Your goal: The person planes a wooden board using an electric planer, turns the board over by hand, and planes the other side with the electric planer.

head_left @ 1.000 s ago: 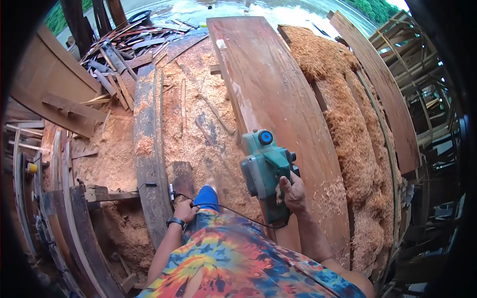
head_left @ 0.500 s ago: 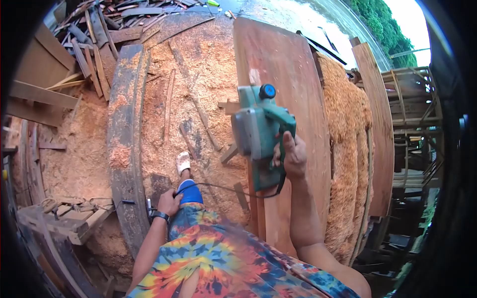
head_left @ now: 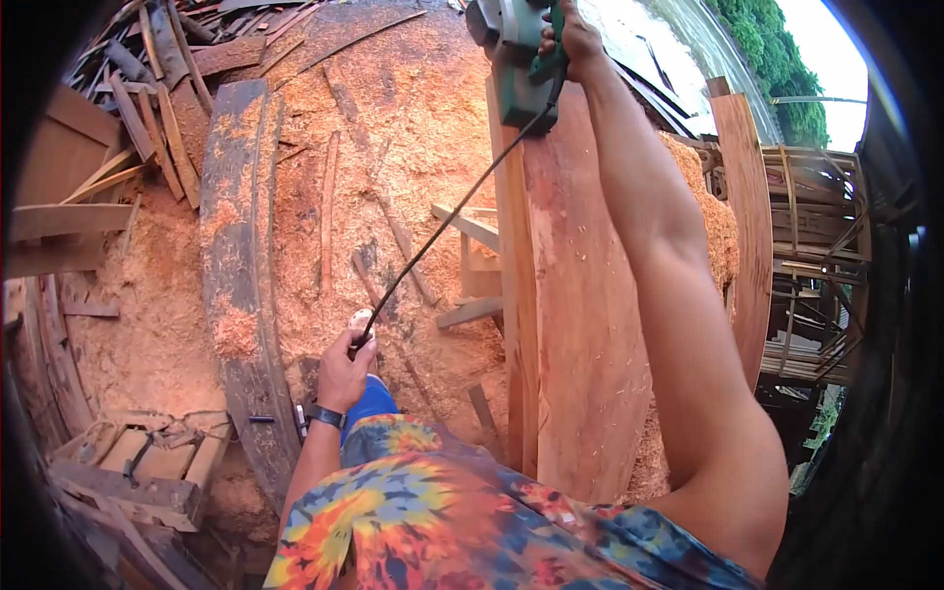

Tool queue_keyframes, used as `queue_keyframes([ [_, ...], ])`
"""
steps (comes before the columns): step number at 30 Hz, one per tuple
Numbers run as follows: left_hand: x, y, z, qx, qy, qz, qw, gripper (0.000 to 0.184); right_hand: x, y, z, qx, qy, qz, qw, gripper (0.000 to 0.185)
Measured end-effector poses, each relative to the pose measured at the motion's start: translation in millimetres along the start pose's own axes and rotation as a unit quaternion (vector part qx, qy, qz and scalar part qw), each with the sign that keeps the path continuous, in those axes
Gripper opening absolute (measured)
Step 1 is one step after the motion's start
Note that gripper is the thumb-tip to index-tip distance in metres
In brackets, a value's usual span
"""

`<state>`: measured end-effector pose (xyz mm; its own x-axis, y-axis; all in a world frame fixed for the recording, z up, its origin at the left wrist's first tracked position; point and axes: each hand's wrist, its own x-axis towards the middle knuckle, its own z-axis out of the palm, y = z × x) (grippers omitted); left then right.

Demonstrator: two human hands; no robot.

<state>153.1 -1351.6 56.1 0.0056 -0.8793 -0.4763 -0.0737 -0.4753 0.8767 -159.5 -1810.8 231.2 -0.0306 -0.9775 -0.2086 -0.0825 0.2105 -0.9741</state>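
My right hand [head_left: 578, 37] is wrapped round the handle of a green electric planer [head_left: 524, 84], arm stretched far forward. The planer rests at the far end of a wide reddish-brown plank [head_left: 590, 324]; its top is cut off by the view's upper edge. A black power cord [head_left: 430, 239] runs from the planer's rear to my left hand [head_left: 344, 374], whose fingers are closed on it. A dark watch sits on my left wrist. Part of the plank's far half is hidden behind my right arm.
Sawdust and shavings [head_left: 393, 157] cover the ground, with loose wood strips [head_left: 329, 211] lying in them. A long dark beam [head_left: 236, 295] lies on the left. Scrap boards [head_left: 167, 128] pile up at upper left. Short wooden supports [head_left: 472, 313] jut out beside the plank. Another board [head_left: 744, 197] stands right.
My right hand has pushed the planer forward along the plank to its far end. The cord has drawn tight, and my left hand has lifted slightly with it.
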Motion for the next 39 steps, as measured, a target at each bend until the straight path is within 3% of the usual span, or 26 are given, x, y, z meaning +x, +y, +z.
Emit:
queue_keyframes([
  [5, 12.9, -11.0, -16.3, 0.054, 0.014, -0.024, 0.998, 0.026, -15.5, -12.2, 2.3, 0.013, -0.018, 0.014, 1.0, 0.056],
  [9, 10.8, -58.8, -38.7, 0.207, -0.009, -0.038, 0.978, 0.034, -130.8, 7.4, -5.5, -0.005, 0.006, 0.046, 0.999, 0.052],
  [10, 7.7, -53.0, -42.0, 0.21, -0.019, -0.09, 0.973, 0.033, -162.4, 15.7, -7.2, -0.009, 0.026, 0.048, 0.998, 0.052],
  [13, 8.2, -58.0, -45.0, 0.239, -0.01, -0.072, 0.968, 0.033, -246.5, 27.8, -5.6, -0.017, 0.053, 0.045, 0.997, 0.053],
  [17, 20.7, -36.2, -43.6, 0.245, -0.018, -0.077, 0.966, 0.033, -232.0, 31.8, -8.5, -0.008, 0.065, 0.039, 0.997, 0.052],
  [25, 30.4, 19.9, -20.4, 0.217, 0.008, -0.028, 0.976, 0.034, -12.5, -6.4, 7.3, 0.004, 0.044, -0.003, 0.999, 0.056],
  [27, 22.1, 29.2, -17.5, 0.202, 0.011, -0.029, 0.979, 0.033, 4.7, -11.2, 10.8, 0.011, 0.045, 0.003, 0.999, 0.056],
  [30, 15.1, 23.5, -19.0, 0.211, 0.018, 0.022, 0.977, 0.029, -17.4, -11.9, 8.6, 0.016, 0.045, 0.02, 0.999, 0.056],
  [35, 7.7, -15.5, -27.8, 0.244, 0.042, -0.007, 0.969, 0.031, -142.8, 8.8, 9.7, -0.008, 0.082, 0.019, 0.996, 0.053],
  [39, 12.5, -26.0, -32.4, 0.257, 0.034, -0.046, 0.965, 0.028, -149.4, 11.0, 16.6, -0.009, 0.108, 0.013, 0.994, 0.052],
])
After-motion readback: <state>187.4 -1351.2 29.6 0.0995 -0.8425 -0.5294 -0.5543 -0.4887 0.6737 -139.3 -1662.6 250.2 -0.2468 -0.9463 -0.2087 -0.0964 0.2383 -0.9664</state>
